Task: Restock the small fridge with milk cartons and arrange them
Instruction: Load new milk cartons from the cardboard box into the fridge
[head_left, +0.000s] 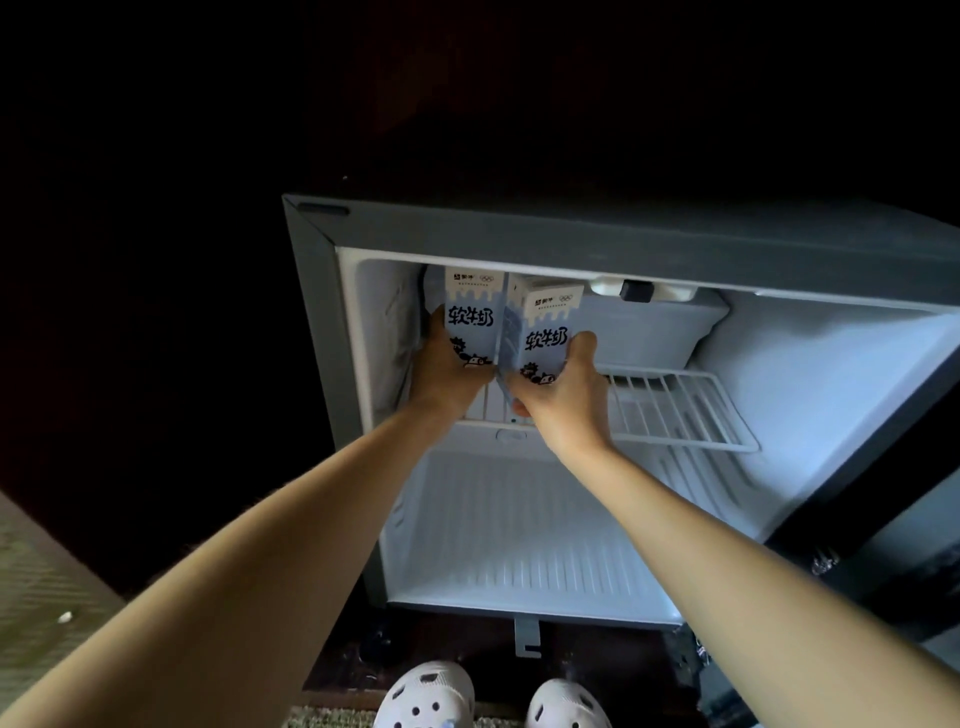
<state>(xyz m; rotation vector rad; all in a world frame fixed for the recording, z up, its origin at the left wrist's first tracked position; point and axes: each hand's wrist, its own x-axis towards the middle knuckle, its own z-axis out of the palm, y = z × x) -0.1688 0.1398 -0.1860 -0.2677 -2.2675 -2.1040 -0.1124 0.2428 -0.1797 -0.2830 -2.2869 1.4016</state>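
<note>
Your left hand (447, 364) gripped one milk carton (469, 317), your right hand (563, 395) another carton (545, 332), both on the wire shelf (675, 410); space right of your hands remained unfilled.

One head-worn wide-angle view looks steeply down and forward along both outstretched forearms, close to the open fridge (571, 467) just beyond the hands, shoes (423, 696) below them

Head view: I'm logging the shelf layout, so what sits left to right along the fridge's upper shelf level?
Fridge left wall → left hand → left carton → right carton → right hand → bare wire shelf → fridge right wall.
</note>
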